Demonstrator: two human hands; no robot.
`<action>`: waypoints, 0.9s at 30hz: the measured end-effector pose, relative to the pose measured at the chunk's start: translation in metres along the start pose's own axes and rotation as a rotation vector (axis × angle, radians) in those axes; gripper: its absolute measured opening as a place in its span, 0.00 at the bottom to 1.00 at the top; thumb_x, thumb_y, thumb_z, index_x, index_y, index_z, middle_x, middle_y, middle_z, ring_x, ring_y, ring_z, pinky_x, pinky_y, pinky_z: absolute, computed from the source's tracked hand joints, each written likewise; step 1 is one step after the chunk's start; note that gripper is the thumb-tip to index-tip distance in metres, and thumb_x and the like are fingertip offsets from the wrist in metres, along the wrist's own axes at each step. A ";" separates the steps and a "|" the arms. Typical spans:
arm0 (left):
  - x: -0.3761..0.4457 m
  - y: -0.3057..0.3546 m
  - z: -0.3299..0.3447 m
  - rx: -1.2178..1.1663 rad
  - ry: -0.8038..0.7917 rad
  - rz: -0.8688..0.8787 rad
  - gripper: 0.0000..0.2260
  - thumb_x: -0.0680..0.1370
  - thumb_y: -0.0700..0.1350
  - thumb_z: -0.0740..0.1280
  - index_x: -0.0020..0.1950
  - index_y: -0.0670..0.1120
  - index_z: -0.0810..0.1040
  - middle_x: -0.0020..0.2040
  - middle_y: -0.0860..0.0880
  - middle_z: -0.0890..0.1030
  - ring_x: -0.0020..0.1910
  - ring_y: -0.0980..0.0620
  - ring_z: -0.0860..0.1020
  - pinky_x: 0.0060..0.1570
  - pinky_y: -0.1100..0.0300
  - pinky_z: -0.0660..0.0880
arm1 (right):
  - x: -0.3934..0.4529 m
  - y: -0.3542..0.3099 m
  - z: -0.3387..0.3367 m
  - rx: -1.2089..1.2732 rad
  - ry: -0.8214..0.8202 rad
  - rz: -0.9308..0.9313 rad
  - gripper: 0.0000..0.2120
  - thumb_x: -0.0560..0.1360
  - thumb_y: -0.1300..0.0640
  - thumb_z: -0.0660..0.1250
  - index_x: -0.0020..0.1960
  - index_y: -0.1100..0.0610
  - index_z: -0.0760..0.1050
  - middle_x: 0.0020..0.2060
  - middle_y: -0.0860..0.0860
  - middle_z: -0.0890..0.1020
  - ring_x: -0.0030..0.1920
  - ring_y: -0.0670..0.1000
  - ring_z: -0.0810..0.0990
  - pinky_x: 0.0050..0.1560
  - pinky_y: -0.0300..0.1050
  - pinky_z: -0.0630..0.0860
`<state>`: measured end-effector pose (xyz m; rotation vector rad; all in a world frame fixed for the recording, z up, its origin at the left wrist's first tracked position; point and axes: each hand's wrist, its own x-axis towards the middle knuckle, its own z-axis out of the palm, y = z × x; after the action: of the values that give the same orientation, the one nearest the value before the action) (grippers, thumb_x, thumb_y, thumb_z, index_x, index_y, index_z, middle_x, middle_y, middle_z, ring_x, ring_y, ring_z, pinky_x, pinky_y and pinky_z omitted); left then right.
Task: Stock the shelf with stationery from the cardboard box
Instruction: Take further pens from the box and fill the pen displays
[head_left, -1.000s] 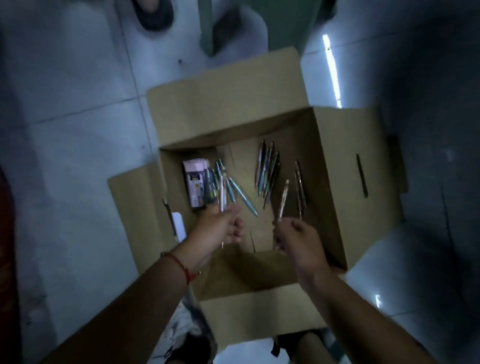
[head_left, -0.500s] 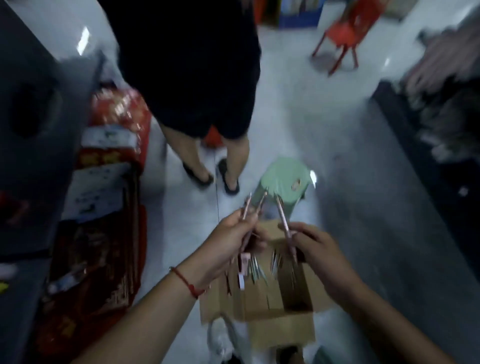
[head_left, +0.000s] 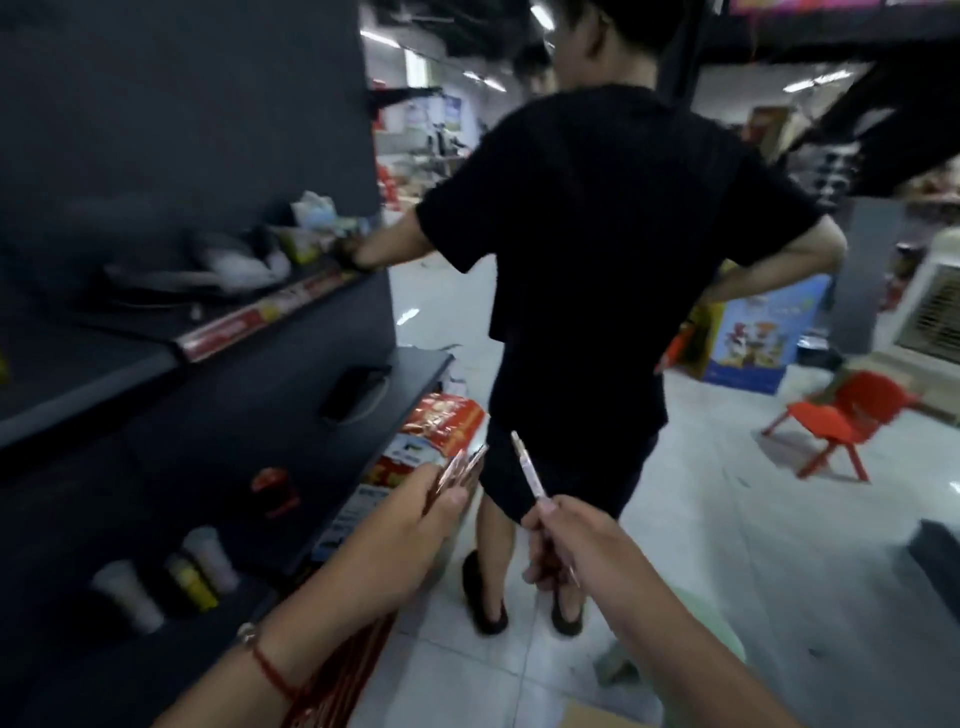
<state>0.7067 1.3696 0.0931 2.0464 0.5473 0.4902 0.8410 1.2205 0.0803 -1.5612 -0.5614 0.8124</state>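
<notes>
left hand (head_left: 415, 512) pinching rose-gold pens (head_left: 462, 470); right hand (head_left: 576, 540) pinching one pen (head_left: 527, 470).
light, stiff, slick barrels: probably best held mid-barrel toward the shelf (head_left: 405, 374).

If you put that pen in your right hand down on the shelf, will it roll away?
The pen looks thin and round, so it could roll. It seems stiff and light; the right hand pinches it easily. The dark shelf looks flat and smooth, which wouldn't stop it.
</notes>
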 end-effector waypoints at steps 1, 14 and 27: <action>-0.012 -0.003 -0.017 0.060 0.026 -0.003 0.05 0.82 0.54 0.60 0.46 0.61 0.72 0.35 0.58 0.76 0.35 0.62 0.75 0.37 0.63 0.68 | -0.001 -0.006 0.010 -0.021 -0.080 -0.001 0.10 0.83 0.58 0.58 0.52 0.60 0.76 0.30 0.53 0.81 0.34 0.52 0.81 0.33 0.41 0.75; -0.172 0.002 -0.199 0.568 0.160 -0.197 0.09 0.80 0.62 0.51 0.56 0.67 0.69 0.45 0.62 0.79 0.44 0.63 0.76 0.44 0.60 0.76 | -0.030 -0.081 0.195 -0.212 -0.505 -0.250 0.08 0.80 0.54 0.64 0.50 0.48 0.83 0.36 0.46 0.80 0.37 0.44 0.79 0.41 0.36 0.76; -0.372 -0.104 -0.430 0.816 0.424 -0.339 0.11 0.81 0.60 0.57 0.63 0.68 0.68 0.54 0.69 0.75 0.50 0.68 0.74 0.47 0.65 0.74 | -0.080 -0.094 0.507 0.496 -0.816 0.088 0.06 0.69 0.56 0.69 0.45 0.56 0.76 0.45 0.55 0.85 0.38 0.48 0.84 0.35 0.39 0.79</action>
<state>0.1496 1.5061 0.1668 2.5267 1.5196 0.5499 0.4112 1.5011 0.1738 -0.7620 -0.7915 1.5371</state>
